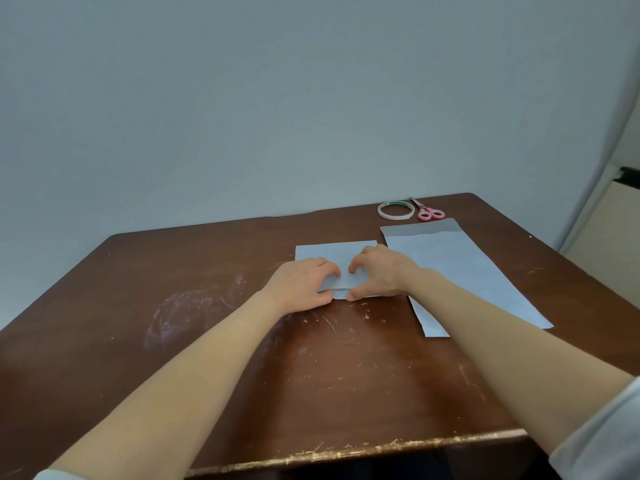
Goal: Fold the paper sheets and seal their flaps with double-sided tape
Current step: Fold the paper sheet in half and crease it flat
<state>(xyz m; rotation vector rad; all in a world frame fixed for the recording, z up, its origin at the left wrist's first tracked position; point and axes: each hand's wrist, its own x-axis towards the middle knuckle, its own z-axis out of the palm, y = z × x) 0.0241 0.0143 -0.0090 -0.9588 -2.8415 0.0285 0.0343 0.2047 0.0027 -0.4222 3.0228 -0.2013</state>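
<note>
- the pale rectangular folded sheet of paper (334, 256) lies flat on the dark brown, scratched wooden bench (207, 341). all places below are given from this folded sheet.
- the left hand (304, 284) is on the left part of its near edge and the right hand (379, 271) on the right part. each has curled fingers with the tips on top of the paper and the thumb at the near edge, so each seems to pinch the doubled edge. between the thumbs a thin upper layer shows a little raised. the two hands are close together but do not touch.
- handling, as i judge it: the paper is very light and thin, and limp when lifted. it creases easily, and a wrong crease will stay. it may slide on the smooth bench, so one hand should hold it down while the other presses along the fold. it is best taken at an edge or a corner, with light pressure.
- just to the right of the folded sheet lies a longer pale sheet of paper (460, 271), flat, with a grey band at its far end. i cannot tell whether the two sheets touch.
- beyond the folded sheet, to the far right, lies a white ring-shaped roll of double-sided tape (396, 210). small scissors with pink handles (427, 211) lie just beside it. both are well apart from the hands.
- count: two paper sheets, one tape roll, one pair of scissors, two hands.
</note>
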